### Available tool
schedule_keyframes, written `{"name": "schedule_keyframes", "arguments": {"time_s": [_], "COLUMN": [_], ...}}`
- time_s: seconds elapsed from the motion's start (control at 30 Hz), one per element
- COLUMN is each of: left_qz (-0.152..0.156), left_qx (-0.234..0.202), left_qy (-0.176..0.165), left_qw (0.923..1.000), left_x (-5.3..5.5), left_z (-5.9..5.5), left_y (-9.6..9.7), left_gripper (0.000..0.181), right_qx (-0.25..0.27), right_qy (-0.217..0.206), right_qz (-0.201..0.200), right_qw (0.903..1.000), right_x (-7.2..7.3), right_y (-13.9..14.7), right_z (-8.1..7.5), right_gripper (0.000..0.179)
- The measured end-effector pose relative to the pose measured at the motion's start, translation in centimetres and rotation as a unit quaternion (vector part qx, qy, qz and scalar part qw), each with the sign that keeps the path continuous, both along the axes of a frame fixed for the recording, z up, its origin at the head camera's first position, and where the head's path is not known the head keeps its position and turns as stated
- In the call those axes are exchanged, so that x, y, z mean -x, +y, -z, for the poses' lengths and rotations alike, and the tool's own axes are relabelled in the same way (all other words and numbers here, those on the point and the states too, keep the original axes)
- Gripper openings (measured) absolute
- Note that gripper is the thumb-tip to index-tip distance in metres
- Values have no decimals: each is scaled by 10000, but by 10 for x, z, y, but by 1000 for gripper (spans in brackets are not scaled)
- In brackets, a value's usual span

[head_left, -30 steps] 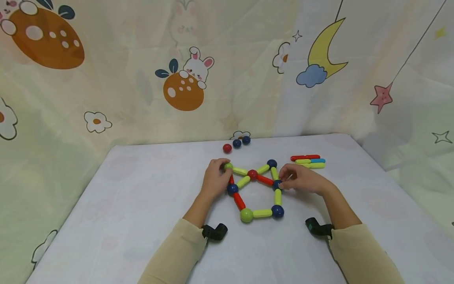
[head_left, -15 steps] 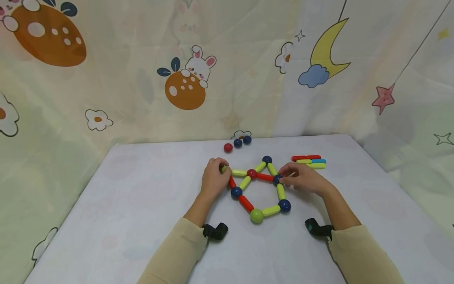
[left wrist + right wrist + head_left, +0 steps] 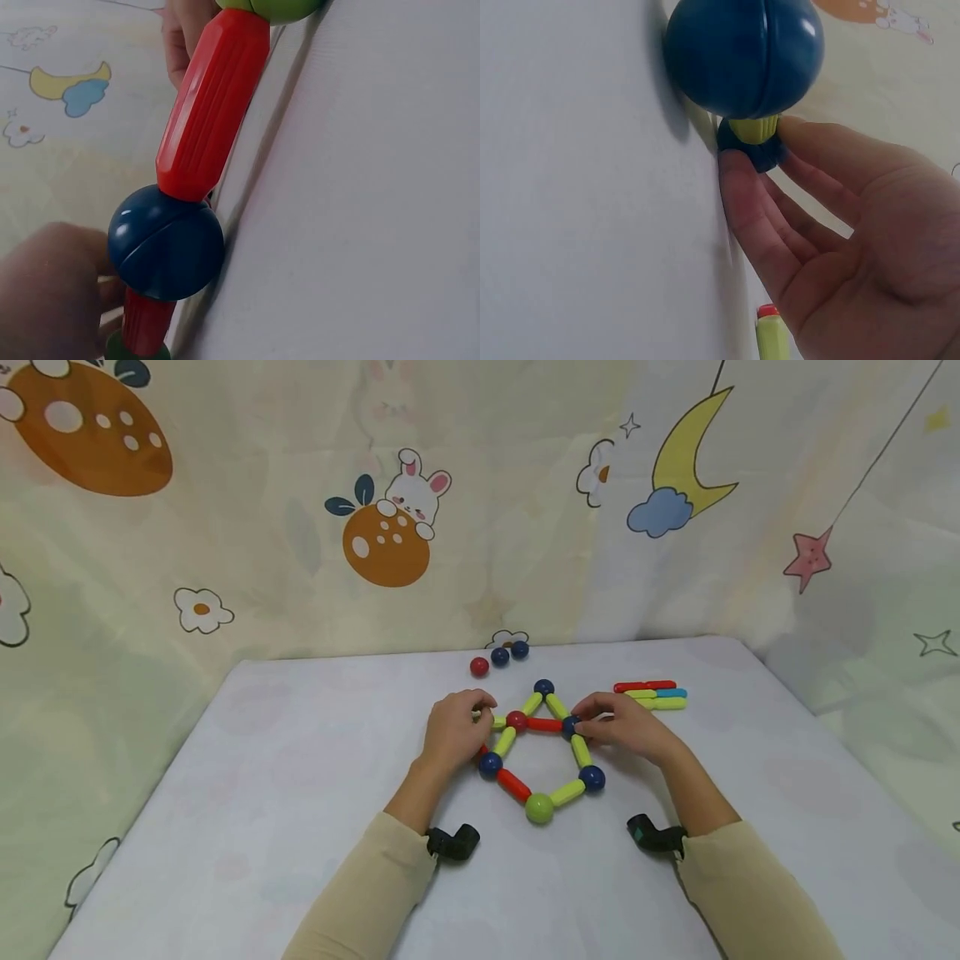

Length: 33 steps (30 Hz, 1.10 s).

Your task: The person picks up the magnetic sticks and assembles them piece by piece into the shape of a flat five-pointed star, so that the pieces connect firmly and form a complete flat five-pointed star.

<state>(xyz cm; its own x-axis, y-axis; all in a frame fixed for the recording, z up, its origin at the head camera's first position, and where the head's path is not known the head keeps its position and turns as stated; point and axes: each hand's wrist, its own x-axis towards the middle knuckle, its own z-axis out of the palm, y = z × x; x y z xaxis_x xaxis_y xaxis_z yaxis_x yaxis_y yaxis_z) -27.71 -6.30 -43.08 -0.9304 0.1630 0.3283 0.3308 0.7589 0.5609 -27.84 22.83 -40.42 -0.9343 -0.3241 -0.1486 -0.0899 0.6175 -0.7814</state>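
A flat frame of balls and rods, like a magnetic building set, lies on the table between both hands. My left hand (image 3: pixel 453 727) grips its far left corner, a green ball (image 3: pixel 135 346) mostly hidden by the fingers in the head view. With thumb and fingers, my right hand (image 3: pixel 626 722) pinches a blue ball (image 3: pixel 572 727) on the right side. A red ball (image 3: pixel 516 721) joins several rods in the middle. Another blue ball (image 3: pixel 543 687) tops a triangle at the back; a green ball (image 3: pixel 539 808) forms the near corner, with a blue ball (image 3: pixel 592 778) to its right.
Behind the frame, a loose red ball (image 3: pixel 479 667) lies beside two blue balls (image 3: pixel 500 657) near the table's back edge. Several loose rods (image 3: pixel 656 694) lie beyond my right hand. A patterned cloth (image 3: pixel 285 527) hangs behind the white table (image 3: pixel 225 793).
My right hand has moved left and away with its blue ball. The back blue ball and red ball have shifted left, and the near green ball right, so the frame's shape has changed.
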Motion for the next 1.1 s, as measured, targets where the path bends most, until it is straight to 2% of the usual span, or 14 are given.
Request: {"name": "schedule_keyframes", "arguments": {"time_s": [0.17, 0.27, 0.6, 0.7, 0.83, 1.1], "left_qz": [624, 816, 774, 749, 699, 662], "left_qx": [860, 997, 1144, 1111, 1069, 1047], "left_qy": [-298, -435, -611, -648, -674, -616], "left_qw": [9939, 9907, 9885, 9889, 9895, 9904], "left_x": [1, -1, -4, -4, -5, -6], "left_z": [-7, -10, -13, -13, -14, -11], "left_y": [1, 2, 5, 5, 5, 7], "left_gripper": [28, 28, 32, 31, 30, 32], "right_qx": [95, 105, -39, -284, -555, -970], "right_qy": [-84, -78, 27, 395, 975, 1665], "right_qz": [46, 71, 137, 323, 655, 1149], "right_qw": [9999, 9999, 9999, 9983, 9915, 9745], "right_x": [3, 5, 5, 4, 2, -2], "right_y": [-10, -16, -15, -6, 7, 33], "right_z": [0, 1, -3, -7, -11, -13], "right_gripper": [30, 29, 30, 30, 30, 31]}}
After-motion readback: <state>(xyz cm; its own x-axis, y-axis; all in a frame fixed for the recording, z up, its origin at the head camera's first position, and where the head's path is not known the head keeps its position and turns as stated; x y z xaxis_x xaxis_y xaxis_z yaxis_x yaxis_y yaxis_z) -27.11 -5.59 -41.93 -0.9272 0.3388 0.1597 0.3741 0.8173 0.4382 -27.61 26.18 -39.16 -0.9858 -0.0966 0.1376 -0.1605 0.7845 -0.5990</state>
